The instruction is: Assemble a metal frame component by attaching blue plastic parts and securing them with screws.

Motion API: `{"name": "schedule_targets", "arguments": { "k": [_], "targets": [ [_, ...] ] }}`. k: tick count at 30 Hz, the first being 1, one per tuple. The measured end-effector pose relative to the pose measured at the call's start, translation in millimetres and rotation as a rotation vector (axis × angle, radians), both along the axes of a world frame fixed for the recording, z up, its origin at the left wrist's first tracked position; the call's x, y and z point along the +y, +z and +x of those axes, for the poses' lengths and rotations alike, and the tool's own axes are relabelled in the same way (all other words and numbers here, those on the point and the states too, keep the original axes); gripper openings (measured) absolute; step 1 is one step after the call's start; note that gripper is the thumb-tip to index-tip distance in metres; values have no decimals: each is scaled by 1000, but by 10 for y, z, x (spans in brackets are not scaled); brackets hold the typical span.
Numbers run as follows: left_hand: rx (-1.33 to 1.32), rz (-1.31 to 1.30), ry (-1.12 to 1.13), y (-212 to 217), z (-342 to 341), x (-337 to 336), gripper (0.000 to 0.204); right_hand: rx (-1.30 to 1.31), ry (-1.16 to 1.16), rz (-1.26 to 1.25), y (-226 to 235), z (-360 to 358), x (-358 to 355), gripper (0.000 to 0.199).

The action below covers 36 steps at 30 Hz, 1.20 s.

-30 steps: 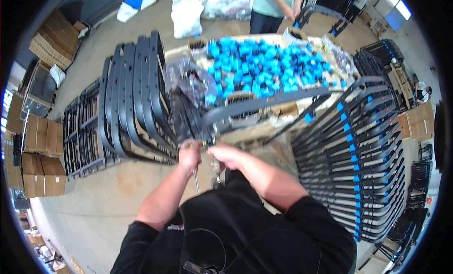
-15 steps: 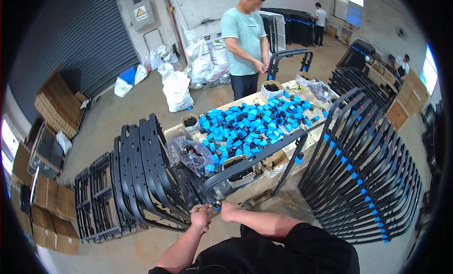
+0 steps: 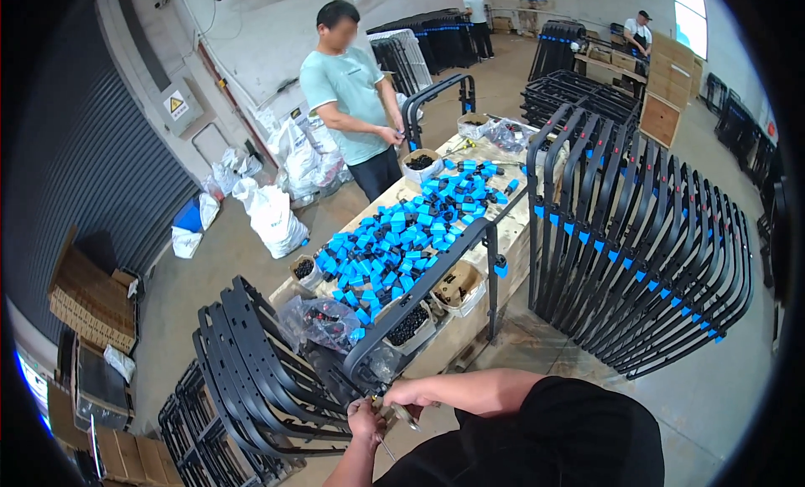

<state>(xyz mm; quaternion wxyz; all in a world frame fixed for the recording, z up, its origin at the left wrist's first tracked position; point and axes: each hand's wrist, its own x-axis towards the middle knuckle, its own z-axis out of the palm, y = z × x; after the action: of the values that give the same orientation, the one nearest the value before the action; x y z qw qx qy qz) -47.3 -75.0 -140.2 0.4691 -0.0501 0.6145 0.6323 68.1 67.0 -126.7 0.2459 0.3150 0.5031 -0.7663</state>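
Observation:
A black bent-tube frame point(image 3: 432, 282) lies across the near edge of the table, one leg hanging down with a blue-and-black cap on it. At its near left end both my hands are close together. My left hand point(image 3: 364, 421) is closed round a thin metal rod point(image 3: 386, 450), which sticks out below the fist. Beside it, my right hand point(image 3: 406, 394) has its fingers bent around a shiny metal tool point(image 3: 408, 417), whose kind I cannot make out. The fingertips of both hands are partly hidden at the frame's end.
The wooden table point(image 3: 511, 235) bears a heap of blue-and-black caps point(image 3: 402, 235), boxes of small black parts point(image 3: 411, 326) and plastic bags point(image 3: 323, 319). Black frames stand stacked at left point(image 3: 251, 361) and right point(image 3: 637, 244). A co-worker point(image 3: 352, 101) stands across the table.
The view has swung to the right. My right hand has turned, and the shiny metal tool now shows below it. My left hand stays at the frame's end with the rod.

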Motion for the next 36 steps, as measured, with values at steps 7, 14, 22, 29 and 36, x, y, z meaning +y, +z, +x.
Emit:
{"name": "schedule_targets", "arguments": {
  "k": [7, 14, 22, 29, 36],
  "targets": [
    [62, 28, -24, -116, -12, -89, 15, -19, -97, 35, -3, -113, -135, 28],
    [84, 27, 17, -110, 18, -78, 13, 62, 283, 786, -394, -143, -220, 25],
    [114, -10, 21, -46, 58, -63, 14, 92, 288, 1067, -352, -64, -270, 25],
    [120, 2, 41, -131, 52, -25, 15, 6, -55, 20, 200, 21, -60, 10],
    [128, 34, 47, -202, 73, -94, 14, -33, 106, 161, -12, -87, -178, 13]
  ]
}}
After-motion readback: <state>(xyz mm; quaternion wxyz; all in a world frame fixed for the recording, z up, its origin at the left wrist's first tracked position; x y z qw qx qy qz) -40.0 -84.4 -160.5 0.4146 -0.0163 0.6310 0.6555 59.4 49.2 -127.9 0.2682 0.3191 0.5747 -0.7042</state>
